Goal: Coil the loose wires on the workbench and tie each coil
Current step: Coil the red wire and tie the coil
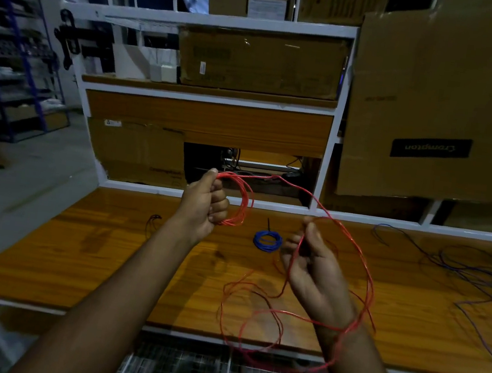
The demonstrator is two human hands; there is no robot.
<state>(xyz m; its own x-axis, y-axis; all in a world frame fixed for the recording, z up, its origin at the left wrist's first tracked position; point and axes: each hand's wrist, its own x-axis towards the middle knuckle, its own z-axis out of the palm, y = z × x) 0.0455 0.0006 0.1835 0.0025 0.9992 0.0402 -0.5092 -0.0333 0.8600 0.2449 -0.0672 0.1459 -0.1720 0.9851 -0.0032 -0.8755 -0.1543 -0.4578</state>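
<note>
Left hand (205, 199) clenched round partial coil of red wire (339, 230), raised above bench rear edge. Right hand (312, 267) pinches running strand between thumb and fingers; slack loops over right wrist, spills past bench (72, 257) front edge. Wire judged light, springy, tangle-prone; best gripped at coil crossing, fed through light pinch. Blue coil (268, 241) tied, mid-bench. Loose purple wires (470, 275) toward right end.
</note>
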